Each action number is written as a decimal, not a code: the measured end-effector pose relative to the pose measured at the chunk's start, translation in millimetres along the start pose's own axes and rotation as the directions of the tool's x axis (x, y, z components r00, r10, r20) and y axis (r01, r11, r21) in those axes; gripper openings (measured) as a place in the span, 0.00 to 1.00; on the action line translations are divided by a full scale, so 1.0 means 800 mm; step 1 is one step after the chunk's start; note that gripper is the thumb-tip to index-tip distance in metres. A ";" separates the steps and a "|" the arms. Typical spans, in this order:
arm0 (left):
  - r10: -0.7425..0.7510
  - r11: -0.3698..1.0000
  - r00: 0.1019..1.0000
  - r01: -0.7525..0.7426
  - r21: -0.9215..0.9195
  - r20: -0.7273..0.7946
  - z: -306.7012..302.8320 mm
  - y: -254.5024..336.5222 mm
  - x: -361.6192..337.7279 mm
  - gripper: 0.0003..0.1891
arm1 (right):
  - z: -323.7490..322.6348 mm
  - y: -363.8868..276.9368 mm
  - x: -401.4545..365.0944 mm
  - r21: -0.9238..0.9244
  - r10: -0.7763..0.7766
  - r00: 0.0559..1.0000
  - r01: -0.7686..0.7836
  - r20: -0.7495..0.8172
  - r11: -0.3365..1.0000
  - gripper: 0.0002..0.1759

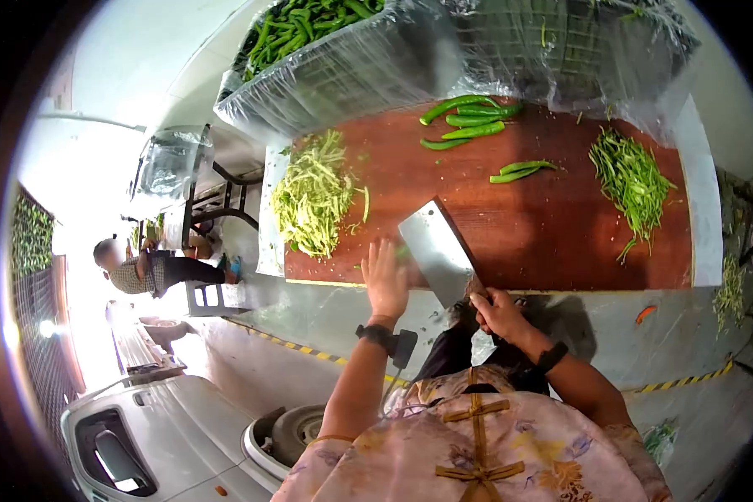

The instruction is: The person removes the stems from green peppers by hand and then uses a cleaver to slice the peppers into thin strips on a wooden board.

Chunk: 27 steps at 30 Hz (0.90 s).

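My right hand (499, 315) grips the handle of a cleaver (437, 251), its broad blade tilted over the near edge of the red-brown wooden board (519, 226). To its left, my left hand (385, 276) reaches over the same edge with fingers stretched out, holding nothing I can see. A blurred green bit shows beside its fingertips. Farther left lies a heap of pale green cut strips (314, 197). Several long green peppers (475, 131) lie at the far side, and a smaller group of green pepper pieces (520, 171) sits nearer. Darker green strips (633, 180) are heaped at the right.
Behind the board stand a plastic-lined crate of green peppers (305, 33) and another plastic-covered crate (560, 58). A person (155, 272) is at the left, beyond a black metal frame (226, 197). A white vehicle (167, 435) stands at lower left.
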<state>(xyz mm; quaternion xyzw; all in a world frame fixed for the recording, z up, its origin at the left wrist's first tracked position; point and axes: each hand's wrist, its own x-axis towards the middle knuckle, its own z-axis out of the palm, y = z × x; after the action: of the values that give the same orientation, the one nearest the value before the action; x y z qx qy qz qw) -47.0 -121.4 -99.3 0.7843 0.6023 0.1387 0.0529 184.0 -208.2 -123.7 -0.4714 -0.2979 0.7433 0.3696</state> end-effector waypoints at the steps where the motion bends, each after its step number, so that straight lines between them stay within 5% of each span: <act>1: -0.011 1.000 1.000 0.011 -0.020 0.017 0.000 0.000 0.001 0.28 | -0.001 0.006 0.001 -0.048 -0.059 0.998 0.059 0.007 0.997 0.13; 8: 0.134 0.991 0.989 -0.132 -0.029 0.064 -0.002 -0.022 -0.010 0.30 | 0.024 0.009 -0.010 0.145 -0.024 0.996 0.036 -0.088 0.989 0.14; 12: 0.187 0.982 0.979 -0.189 0.022 0.087 -0.006 -0.020 0.003 0.31 | 0.034 0.014 -0.007 0.079 -0.067 0.980 0.083 -0.185 0.993 0.15; 15: 0.204 0.979 0.975 -0.203 -0.016 0.083 -0.007 -0.025 -0.002 0.31 | 0.038 0.036 -0.009 -0.029 -0.007 0.983 0.002 -0.183 1.000 0.17; 27: 0.266 0.964 0.959 -0.263 -0.036 0.097 -0.007 -0.035 -0.002 0.31 | 0.047 0.047 -0.017 0.166 0.038 0.992 -0.017 -0.122 0.986 0.17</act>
<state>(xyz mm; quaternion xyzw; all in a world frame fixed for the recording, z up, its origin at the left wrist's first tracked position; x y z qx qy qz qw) -75.0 -115.7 -101.1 0.8631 0.4870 0.1116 0.0731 143.3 -243.3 -132.8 -0.4889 -0.2054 0.7395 0.4147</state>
